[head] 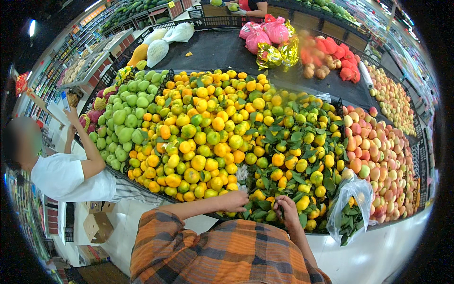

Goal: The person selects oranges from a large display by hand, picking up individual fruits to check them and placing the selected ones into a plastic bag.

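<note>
My left hand [234, 201] reaches over the front of the mandarin heap, its fingertips beside green leaves. Whether those fingers grip anything is hidden. To its right, my right hand [289, 212] is bent low over the leafy mandarins [301, 165], thumb and fingers drawn together near a leaf; I cannot tell if something is pinched there. Loose mandarins [198, 162], yellow-orange to green, spread to the left, mostly without leaves. A clear plastic bag [349, 209] with leafy mandarins inside rests at the front edge on the right.
Green pears [125, 117] lie left of the mandarins, red-yellow apples [383, 170] on the right. Pink bags [259, 37] and foam-netted fruit [158, 51] sit on the black display top [212, 48]. A person [67, 174] stands at left; another person [255, 7] handles fruit behind.
</note>
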The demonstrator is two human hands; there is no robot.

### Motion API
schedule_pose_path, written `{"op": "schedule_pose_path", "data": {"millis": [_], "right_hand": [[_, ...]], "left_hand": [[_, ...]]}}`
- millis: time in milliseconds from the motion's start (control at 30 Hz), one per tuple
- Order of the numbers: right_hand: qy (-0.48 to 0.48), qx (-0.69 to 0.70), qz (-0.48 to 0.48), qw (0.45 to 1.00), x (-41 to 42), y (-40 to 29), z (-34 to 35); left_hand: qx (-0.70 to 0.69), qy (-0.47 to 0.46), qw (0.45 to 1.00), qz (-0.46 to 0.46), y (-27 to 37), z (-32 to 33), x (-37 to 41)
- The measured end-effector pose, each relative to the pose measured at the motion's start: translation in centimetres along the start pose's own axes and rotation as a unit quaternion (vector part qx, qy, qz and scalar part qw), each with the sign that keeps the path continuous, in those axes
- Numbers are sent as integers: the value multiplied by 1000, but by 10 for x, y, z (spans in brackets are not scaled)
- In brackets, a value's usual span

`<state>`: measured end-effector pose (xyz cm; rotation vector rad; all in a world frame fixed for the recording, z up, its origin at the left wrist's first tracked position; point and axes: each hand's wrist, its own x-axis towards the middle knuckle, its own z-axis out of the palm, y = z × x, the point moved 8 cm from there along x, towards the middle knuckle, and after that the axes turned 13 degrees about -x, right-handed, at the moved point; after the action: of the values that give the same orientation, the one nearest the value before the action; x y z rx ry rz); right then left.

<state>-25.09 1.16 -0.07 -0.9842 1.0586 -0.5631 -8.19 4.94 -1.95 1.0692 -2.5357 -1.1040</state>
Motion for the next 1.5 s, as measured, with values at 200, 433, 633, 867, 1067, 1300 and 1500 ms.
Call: {"op": "schedule_pose_path", "data": {"millis": [200,433,633,867,1067,1300,1500], "right_hand": [[9,-42,-12,999,1,0,-5],[-8,-50,-25,998,3,-1,-3],[-8,-40,-12,999,-1,-4,-3],[-13,-12,-5,1000,4,0,-3],[-9,-30,5,1000,4,2,-5],[-13,-9,-4,1000,6,7,-4],[-10,-12,4,1000,5,4,-5]], "left_hand": [[3,-58,998,-31,-7,23,3],[-35,-7,994,-104,-28,3,-2],[31,-113,981,-155,-31,2,14],[82,-126,987,-51,-28,31,21],[41,-229,965,-121,-29,38,30],[-10,-184,974,-129,-23,31,25],[-178,-114,957,-199,-36,2,23]]}}
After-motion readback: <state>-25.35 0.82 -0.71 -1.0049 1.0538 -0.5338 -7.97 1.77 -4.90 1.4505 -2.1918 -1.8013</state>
